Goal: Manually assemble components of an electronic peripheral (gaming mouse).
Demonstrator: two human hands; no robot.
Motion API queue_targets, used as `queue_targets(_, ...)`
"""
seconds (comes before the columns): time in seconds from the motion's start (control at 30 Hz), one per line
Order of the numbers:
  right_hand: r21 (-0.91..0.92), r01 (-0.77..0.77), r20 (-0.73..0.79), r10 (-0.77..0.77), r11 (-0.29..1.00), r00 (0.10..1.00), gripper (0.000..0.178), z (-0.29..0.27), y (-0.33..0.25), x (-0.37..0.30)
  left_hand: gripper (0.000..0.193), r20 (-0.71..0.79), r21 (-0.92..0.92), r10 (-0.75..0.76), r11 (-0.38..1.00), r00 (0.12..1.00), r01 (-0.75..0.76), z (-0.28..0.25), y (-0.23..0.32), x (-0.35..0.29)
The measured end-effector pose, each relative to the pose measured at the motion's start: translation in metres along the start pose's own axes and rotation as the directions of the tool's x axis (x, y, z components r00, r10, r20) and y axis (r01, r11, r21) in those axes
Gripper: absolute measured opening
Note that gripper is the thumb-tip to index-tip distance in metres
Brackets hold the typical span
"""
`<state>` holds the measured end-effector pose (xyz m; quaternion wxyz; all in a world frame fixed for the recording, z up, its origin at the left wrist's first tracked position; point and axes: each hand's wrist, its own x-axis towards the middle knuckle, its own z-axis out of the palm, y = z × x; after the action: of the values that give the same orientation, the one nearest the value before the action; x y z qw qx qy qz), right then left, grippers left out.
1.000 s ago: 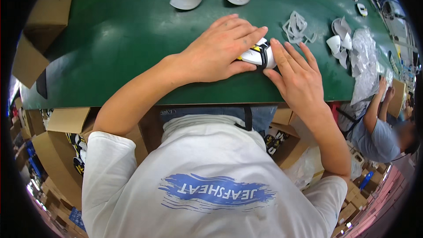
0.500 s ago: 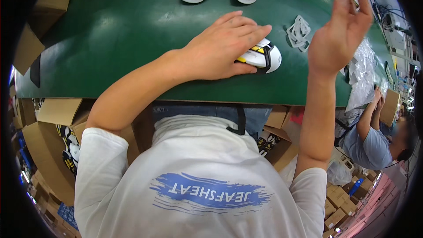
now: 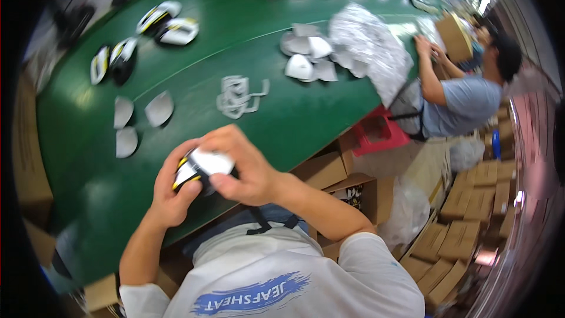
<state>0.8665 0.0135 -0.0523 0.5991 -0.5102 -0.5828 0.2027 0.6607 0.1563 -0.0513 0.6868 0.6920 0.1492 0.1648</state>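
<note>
Both hands are closed around a curved white, black and yellow shell-shaped piece (image 3: 213, 162) above the near side of the green table. My left hand (image 3: 170, 194) grips its striped yellow and black side, thumb on top. Around the white end are the fingers and thumb of my right hand (image 3: 246, 168), which hide part of it. Just beyond the hands lie loose grey curved shells (image 3: 159, 109). A tangle of thin grey frames (image 3: 235, 98) is farther right on the table.
Similar striped pieces (image 3: 179, 31) lie in groups along the far side. Pale shells (image 3: 299, 67) are piled beside a crumpled clear plastic bag (image 3: 368, 38). At right, a person in a blue shirt (image 3: 462, 103) works near a red stool (image 3: 379, 135). Cardboard boxes (image 3: 459, 238) stand on the floor.
My view has swung to the right. The piece was on the table under my left hand; now it is lifted in both hands. My raised right hand has come down onto it.
</note>
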Motion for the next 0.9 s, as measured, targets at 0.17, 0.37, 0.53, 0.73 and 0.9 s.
queue_targets(0.17, 0.045, 0.078, -0.111, -0.072, 0.996, 0.991, 0.036, 0.006, -0.009, 0.003, 0.107, -0.073, 0.013, 0.103, 0.995, 0.992, -0.102, 0.02, -0.004, 0.0)
queue_targets(0.37, 0.103, 0.195, -0.019, -0.194, 0.975, 0.981, 0.011, 0.002, -0.01, 0.006, 0.102, 0.048, -0.035, -0.007, 0.999, 0.999, 0.008, 0.022, 0.02, 0.001)
queue_targets(0.53, -0.059, 0.164, 0.09, -0.158, 0.985, 0.983, 0.035, -0.02, -0.013, 0.02, 0.087, -0.058, 0.173, -0.15, 0.972, 0.987, 0.158, -0.004, 0.06, -0.047)
queue_targets(0.73, -0.322, -0.199, 0.098, 0.241, 0.926, 0.965, 0.019, -0.077, 0.008, -0.017, 0.072, -0.536, 0.458, 0.165, 0.88, 0.828, 0.121, -0.098, 0.12, -0.152)
queue_targets(0.9, -0.422, 0.152, 0.406, 0.036, 0.894, 0.913, 0.017, -0.062, 0.004, -0.001, 0.05, -0.87, 0.492, 0.318, 0.516, 0.376, 0.701, -0.133, 0.151, -0.364)
